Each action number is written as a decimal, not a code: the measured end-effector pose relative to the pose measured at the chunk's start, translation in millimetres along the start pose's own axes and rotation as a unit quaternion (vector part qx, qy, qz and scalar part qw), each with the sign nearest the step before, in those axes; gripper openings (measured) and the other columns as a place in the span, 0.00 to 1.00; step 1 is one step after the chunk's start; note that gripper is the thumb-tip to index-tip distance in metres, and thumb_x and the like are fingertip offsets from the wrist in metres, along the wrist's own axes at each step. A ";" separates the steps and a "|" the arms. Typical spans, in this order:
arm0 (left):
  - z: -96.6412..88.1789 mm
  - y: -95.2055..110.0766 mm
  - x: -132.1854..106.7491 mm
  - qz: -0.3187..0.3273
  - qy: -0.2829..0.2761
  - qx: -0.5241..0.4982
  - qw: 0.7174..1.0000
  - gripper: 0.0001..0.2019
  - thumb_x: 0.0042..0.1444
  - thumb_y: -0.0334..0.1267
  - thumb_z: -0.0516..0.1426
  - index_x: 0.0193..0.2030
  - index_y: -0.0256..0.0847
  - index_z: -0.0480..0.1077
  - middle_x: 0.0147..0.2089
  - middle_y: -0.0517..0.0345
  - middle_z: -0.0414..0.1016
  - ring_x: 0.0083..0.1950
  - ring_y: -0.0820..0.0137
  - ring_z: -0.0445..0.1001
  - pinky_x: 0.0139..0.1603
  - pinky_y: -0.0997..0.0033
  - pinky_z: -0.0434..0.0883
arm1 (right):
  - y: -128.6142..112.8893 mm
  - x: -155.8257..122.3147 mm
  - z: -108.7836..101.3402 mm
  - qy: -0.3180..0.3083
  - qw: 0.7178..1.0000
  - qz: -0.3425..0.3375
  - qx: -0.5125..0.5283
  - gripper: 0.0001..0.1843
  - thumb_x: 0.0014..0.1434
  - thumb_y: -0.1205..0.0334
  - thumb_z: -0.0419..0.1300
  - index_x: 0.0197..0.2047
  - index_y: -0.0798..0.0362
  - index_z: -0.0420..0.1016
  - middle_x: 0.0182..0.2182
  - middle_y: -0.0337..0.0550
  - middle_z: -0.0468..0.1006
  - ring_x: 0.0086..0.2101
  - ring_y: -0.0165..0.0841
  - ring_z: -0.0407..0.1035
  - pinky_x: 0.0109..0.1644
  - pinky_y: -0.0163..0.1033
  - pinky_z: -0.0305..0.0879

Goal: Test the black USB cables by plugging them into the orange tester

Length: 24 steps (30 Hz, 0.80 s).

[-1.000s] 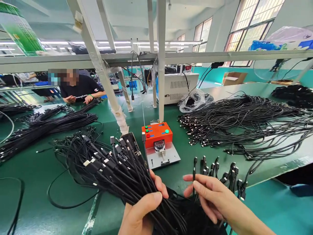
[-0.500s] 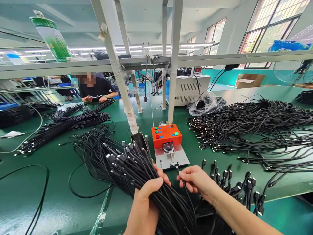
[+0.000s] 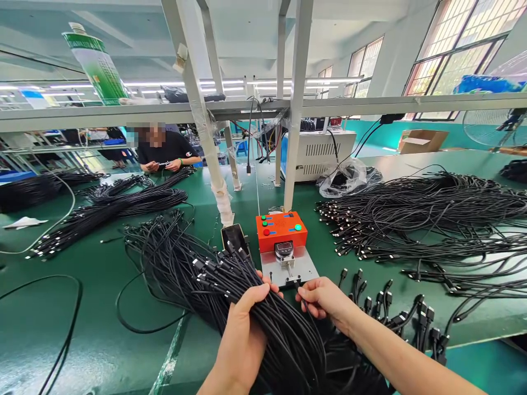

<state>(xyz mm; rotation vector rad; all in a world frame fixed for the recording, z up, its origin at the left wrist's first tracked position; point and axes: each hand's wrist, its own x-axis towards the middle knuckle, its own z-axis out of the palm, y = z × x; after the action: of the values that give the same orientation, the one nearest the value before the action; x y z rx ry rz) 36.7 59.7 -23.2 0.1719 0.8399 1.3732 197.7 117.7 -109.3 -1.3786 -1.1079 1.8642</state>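
My left hand (image 3: 247, 323) is wrapped round a thick bundle of black USB cables (image 3: 284, 340), their plugs pointing up and to the left. Between the thumb and fingers of my right hand (image 3: 319, 298) is one cable's plug end, at the front edge of a metal plate (image 3: 307, 267). Whether the plug sits inside the port there is hidden by my fingers. An orange tester box (image 3: 282, 235) with lit green buttons and a small round digital gauge (image 3: 284, 250) stands behind that plate.
Cable piles lie on the right (image 3: 432, 214) and left (image 3: 123, 203) of the green table. More plugs (image 3: 395, 312) stick up by my right forearm. A phone (image 3: 234, 240) rests left of the box. Metal posts (image 3: 295, 104) rise behind it. A co-worker (image 3: 167, 151) sits across.
My right hand has brought the plug up against the plate's front edge, where a gap showed before. My left hand's bundle has tilted slightly lower. The view shifted a little.
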 end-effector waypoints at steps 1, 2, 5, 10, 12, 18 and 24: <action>1.2 0.5 1.8 -0.002 -0.001 0.001 1.000 0.14 0.49 0.23 0.55 0.43 0.37 0.65 0.37 0.55 0.67 0.36 0.73 0.70 0.43 0.71 0.70 | 0.0 0.8 -0.3 -0.002 1.000 0.003 0.000 0.12 0.53 0.61 0.55 0.25 0.63 0.69 0.14 0.41 0.70 0.10 0.18 0.54 0.12 0.25 0.40; 2.2 0.8 4.0 -0.003 -0.001 0.001 1.000 0.14 0.48 0.23 0.55 0.43 0.37 0.66 0.37 0.55 0.67 0.36 0.73 0.70 0.42 0.72 0.71 | -0.5 1.6 -0.4 -0.002 1.000 0.008 -0.001 0.12 0.54 0.62 0.54 0.25 0.63 0.69 0.14 0.41 0.69 0.10 0.18 0.54 0.12 0.25 0.39; 2.7 0.5 11.5 -0.006 -0.001 0.003 1.000 0.15 0.47 0.24 0.56 0.43 0.36 0.66 0.36 0.55 0.68 0.34 0.73 0.70 0.40 0.71 0.71 | -3.4 3.7 0.6 0.004 1.000 0.026 -0.008 0.12 0.55 0.64 0.53 0.24 0.63 0.68 0.13 0.40 0.68 0.09 0.18 0.52 0.12 0.25 0.39; -2.0 0.1 22.8 -0.014 0.004 0.016 1.000 0.11 0.47 0.26 0.56 0.40 0.34 0.67 0.34 0.53 0.68 0.33 0.72 0.70 0.35 0.73 0.71 | -7.5 6.0 2.8 0.013 0.999 0.050 0.008 0.11 0.55 0.67 0.51 0.24 0.63 0.67 0.12 0.40 0.67 0.09 0.18 0.52 0.12 0.24 0.40; -2.1 1.4 27.2 -0.018 0.009 0.021 1.000 0.10 0.48 0.26 0.56 0.39 0.34 0.67 0.33 0.53 0.68 0.32 0.73 0.70 0.34 0.73 0.71 | -7.4 7.3 2.6 0.011 0.998 0.060 0.018 0.11 0.55 0.67 0.52 0.25 0.63 0.68 0.13 0.40 0.67 0.10 0.18 0.53 0.13 0.23 0.40; 5.2 5.7 36.1 -0.037 0.009 0.035 0.999 0.08 0.48 0.27 0.56 0.37 0.33 0.68 0.31 0.53 0.68 0.30 0.72 0.70 0.34 0.70 0.72 | -3.9 14.2 -0.8 -0.005 0.996 0.087 0.036 0.11 0.56 0.67 0.53 0.26 0.64 0.69 0.15 0.41 0.69 0.10 0.17 0.54 0.14 0.22 0.44; 5.9 5.9 33.7 -0.034 0.026 0.041 0.998 0.13 0.48 0.26 0.56 0.42 0.35 0.66 0.34 0.53 0.68 0.32 0.71 0.71 0.34 0.69 0.72 | -1.5 19.0 -3.0 -0.025 0.994 0.090 0.055 0.11 0.56 0.66 0.53 0.27 0.64 0.69 0.15 0.42 0.69 0.10 0.18 0.55 0.14 0.23 0.44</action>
<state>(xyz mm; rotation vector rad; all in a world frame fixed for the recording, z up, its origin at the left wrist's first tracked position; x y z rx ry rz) 34.4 93.7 -30.0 0.1700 0.9377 1.2843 194.6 134.8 -117.6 -1.4142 -0.9146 2.0655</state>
